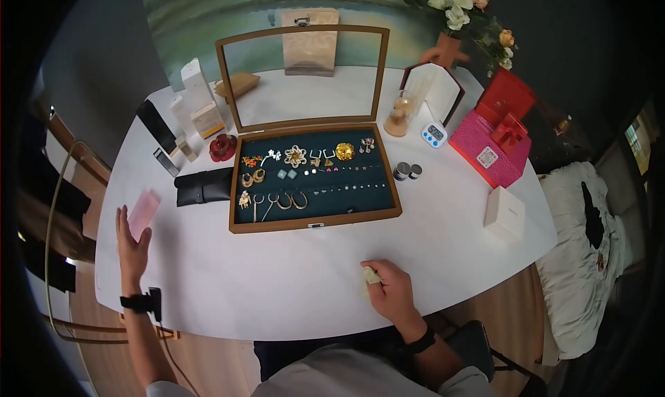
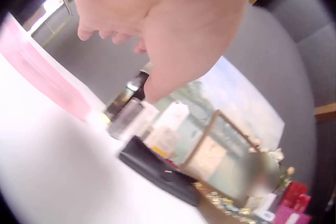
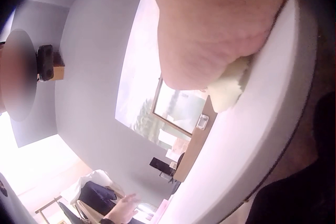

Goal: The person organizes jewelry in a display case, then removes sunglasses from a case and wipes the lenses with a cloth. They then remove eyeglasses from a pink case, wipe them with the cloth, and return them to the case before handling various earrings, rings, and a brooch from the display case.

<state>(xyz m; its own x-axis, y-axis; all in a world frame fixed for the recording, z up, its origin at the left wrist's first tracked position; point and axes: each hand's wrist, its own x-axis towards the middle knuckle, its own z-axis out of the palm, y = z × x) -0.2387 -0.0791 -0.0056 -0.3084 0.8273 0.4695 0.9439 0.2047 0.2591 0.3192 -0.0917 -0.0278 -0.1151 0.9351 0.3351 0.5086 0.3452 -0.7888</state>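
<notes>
My left hand [image 1: 133, 248] is raised beside a pink translucent slab-like box [image 1: 143, 210] at the table's left, its fingers stretched out. In the left wrist view the same pink box [image 2: 44, 74] lies apart from the fingers. Near the front edge, my right hand [image 1: 393, 290] grips a crumpled pale yellow cloth [image 1: 372, 276], partly hidden by the fingers. The right wrist view shows the cloth [image 3: 229, 87] bunched under the palm, close over the table. Between the hands and farther back stands a wooden jewelry case [image 1: 315, 225], lid up, with earrings and brooches on dark green lining.
Left of the case lie a black pouch [image 1: 203, 187], a red rose-shaped item [image 1: 222, 148] and several small boxes. To its right are two small round tins [image 1: 408, 170], a timer [image 1: 434, 134], a pink gift box [image 1: 490, 148] and a white box [image 1: 504, 215]. Flowers [image 1: 457, 9] stand behind.
</notes>
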